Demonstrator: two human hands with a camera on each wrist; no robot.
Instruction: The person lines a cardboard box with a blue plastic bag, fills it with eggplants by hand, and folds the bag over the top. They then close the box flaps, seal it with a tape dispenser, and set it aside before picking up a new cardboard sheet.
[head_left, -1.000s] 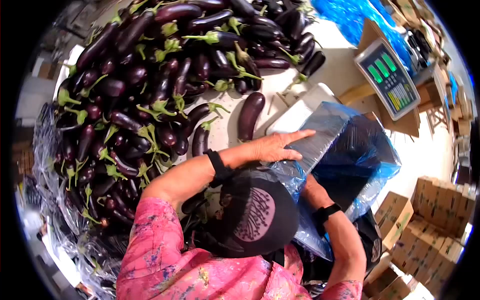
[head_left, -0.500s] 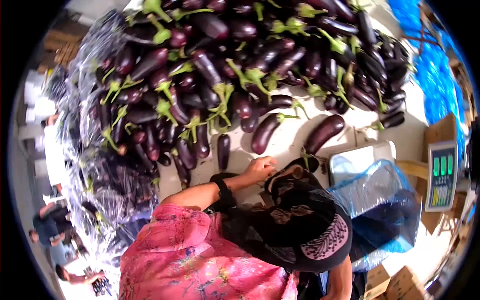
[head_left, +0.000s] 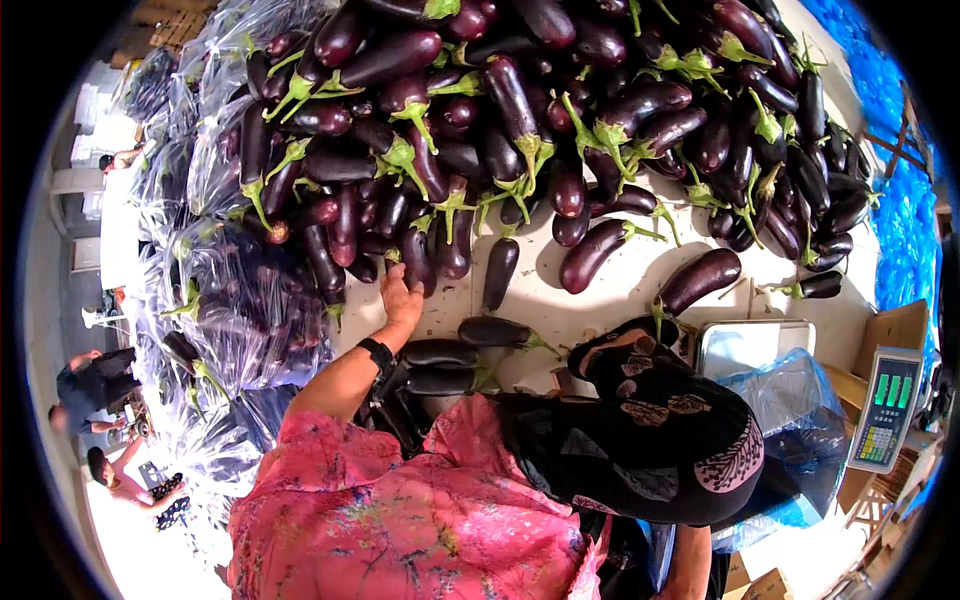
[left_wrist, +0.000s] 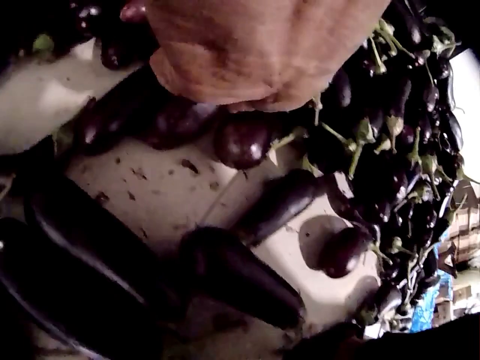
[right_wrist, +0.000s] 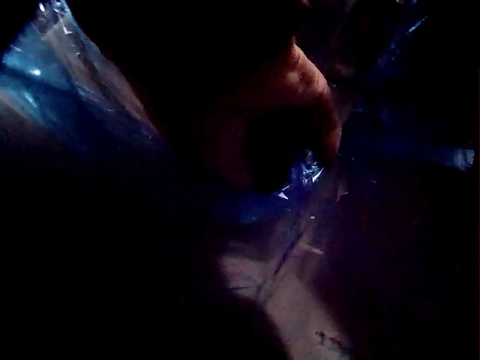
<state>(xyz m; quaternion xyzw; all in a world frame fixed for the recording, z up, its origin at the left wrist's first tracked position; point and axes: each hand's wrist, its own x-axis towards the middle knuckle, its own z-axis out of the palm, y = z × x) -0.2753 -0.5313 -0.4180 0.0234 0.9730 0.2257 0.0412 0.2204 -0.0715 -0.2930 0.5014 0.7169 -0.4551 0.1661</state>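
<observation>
My left hand [head_left: 402, 300] reaches to the near edge of an eggplant heap, its fingertips right beside a dark purple eggplant [head_left: 418, 258]. In the left wrist view the back of the left hand [left_wrist: 262, 49] covers its fingers, with a round eggplant end [left_wrist: 244, 140] just below; I cannot tell whether it grips one. The right hand [right_wrist: 319, 97] shows dimly in the right wrist view, fingers curled on the film of a clear bluish plastic bag [right_wrist: 255, 206]. In the head view the capped head hides that hand; the plastic bag [head_left: 790, 400] sits to the right.
A digital scale display [head_left: 885, 408] stands at the right, near a white scale platform [head_left: 757, 345]. Loose eggplants lie on the white table [head_left: 545, 330]. Eggplants under clear plastic sheeting [head_left: 250, 290] line the left, blue plastic [head_left: 905, 230] the far right. Two other people are at the left.
The left hand has left the bag and swung leftward across the table to the eggplant heap. The head view has shifted left with the body, while the right arm stays by the bag.
</observation>
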